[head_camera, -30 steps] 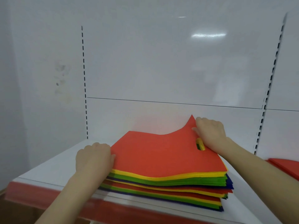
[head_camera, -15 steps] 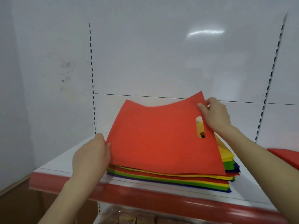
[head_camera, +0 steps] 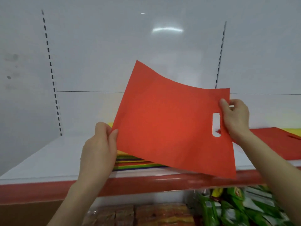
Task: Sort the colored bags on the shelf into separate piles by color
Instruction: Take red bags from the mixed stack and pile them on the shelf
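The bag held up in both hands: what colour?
The bag is plain red-orange, seen in the head view.

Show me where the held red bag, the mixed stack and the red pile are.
red bag (head_camera: 162, 124), head view, middle of its face.
mixed stack (head_camera: 135, 163), head view, striped front edge.
red pile (head_camera: 276, 139), head view, top sheet.

The red slot-handled bag (head_camera: 166, 128) hangs tilted over the multicoloured stack (head_camera: 138, 163) — a red pile (head_camera: 276, 141) lies to its right.

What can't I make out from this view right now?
Head view only.
Mixed stack: mostly behind the held red bag; bag count unreadable.
Red pile: cut by right edge, partly behind right hand.
Left hand: fingertips behind the bag.
Green packets below: blurred, labels unreadable.
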`<state>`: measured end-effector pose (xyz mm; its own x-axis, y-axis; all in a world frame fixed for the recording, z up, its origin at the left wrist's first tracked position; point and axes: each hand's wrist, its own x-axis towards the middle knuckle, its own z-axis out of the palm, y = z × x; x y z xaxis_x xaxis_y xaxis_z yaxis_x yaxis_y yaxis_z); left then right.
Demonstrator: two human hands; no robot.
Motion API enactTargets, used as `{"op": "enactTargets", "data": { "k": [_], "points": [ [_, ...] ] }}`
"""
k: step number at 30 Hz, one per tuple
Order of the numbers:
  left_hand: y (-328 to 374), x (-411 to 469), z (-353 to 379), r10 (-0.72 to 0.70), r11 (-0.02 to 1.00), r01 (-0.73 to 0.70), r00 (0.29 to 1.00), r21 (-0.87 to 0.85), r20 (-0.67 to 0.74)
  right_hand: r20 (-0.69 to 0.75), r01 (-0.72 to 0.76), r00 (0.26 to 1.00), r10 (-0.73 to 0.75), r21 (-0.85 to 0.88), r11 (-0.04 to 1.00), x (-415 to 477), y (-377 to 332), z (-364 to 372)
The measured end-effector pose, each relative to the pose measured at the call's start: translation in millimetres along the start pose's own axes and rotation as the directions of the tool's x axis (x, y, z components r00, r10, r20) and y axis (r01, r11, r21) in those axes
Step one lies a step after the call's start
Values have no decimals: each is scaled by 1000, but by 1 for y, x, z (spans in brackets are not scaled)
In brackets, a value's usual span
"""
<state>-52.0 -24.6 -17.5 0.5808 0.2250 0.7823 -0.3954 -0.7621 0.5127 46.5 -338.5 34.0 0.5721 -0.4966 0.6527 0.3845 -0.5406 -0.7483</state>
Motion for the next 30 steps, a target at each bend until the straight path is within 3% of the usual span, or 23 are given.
{"op": "enactTargets", "data": {
  "k": [10,19,25,30],
  "points": [
    [90,-26,88,130,984,-115,985,-135,110,-158,-36,987,1,-218,975,28,67,-132],
    [207,-72,185,129,961,-78,975,-264,181,-241,-115,970,30,-348,930,69,148,-276],
    [251,-91,237,87,973,-12,944,-230,318,-235,-150,970,57,-399,905,95,194,-326],
    [269,-90,269,118,980,-54,933,-192,339,-245,-177,966,77,-417,892,114,225,-339]
  ]
}}
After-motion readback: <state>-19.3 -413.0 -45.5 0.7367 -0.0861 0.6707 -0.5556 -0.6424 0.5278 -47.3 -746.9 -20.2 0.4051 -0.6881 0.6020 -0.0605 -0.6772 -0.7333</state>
